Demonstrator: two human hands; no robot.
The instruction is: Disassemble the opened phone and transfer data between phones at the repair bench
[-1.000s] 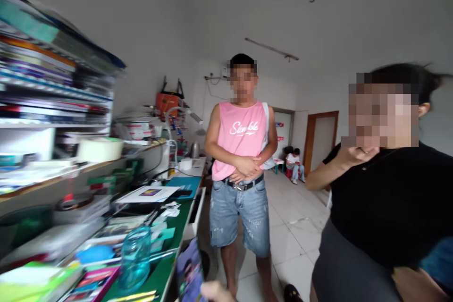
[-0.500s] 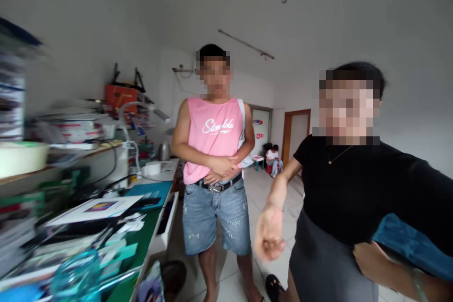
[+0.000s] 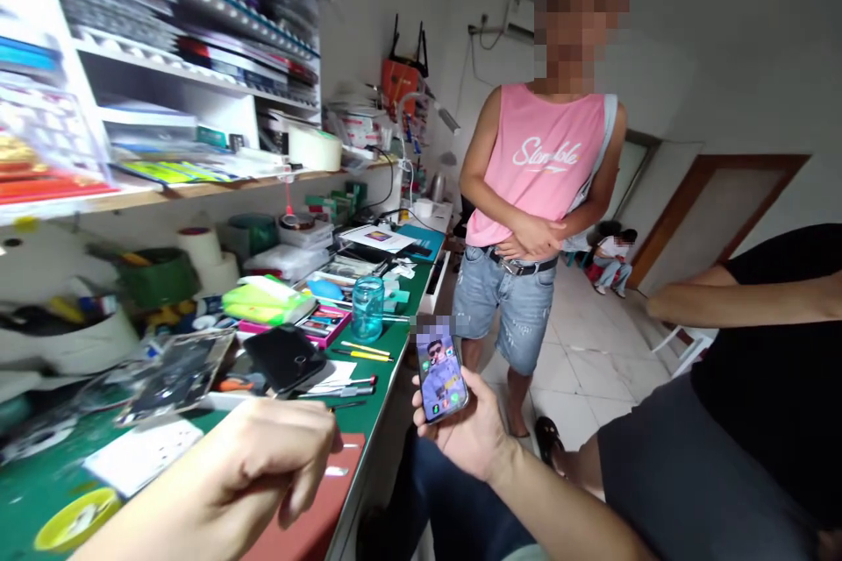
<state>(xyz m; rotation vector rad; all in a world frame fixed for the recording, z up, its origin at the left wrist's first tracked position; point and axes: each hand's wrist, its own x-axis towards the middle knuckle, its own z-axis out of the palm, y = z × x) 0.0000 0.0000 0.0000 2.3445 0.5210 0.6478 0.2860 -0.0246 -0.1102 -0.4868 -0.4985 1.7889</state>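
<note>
A smartphone (image 3: 442,381) with its lit screen showing a photo and app icons rests in my right hand (image 3: 477,429), just off the bench's front edge. My fingers wrap around its lower sides. Over the front of the bench, my left hand (image 3: 282,447) is curled into a loose fist, knuckles up, and nothing shows in it. Below it lies a reddish-brown mat (image 3: 312,517) with small pale pieces. Close by are several pen-like tools (image 3: 348,390) and a dark tablet-like device (image 3: 284,357) with a round button.
The green bench (image 3: 411,294) carries a blue jar (image 3: 367,311), a yellow dish (image 3: 77,519) and an opened device (image 3: 177,372). Packed shelves (image 3: 197,79) stand above. A person in pink (image 3: 539,158) stands beyond the bench; another in black (image 3: 776,368) is at right.
My view has swung left and down, bringing the bench and both my hands into sight, with the phone in the right. The person in black is now partly out of frame.
</note>
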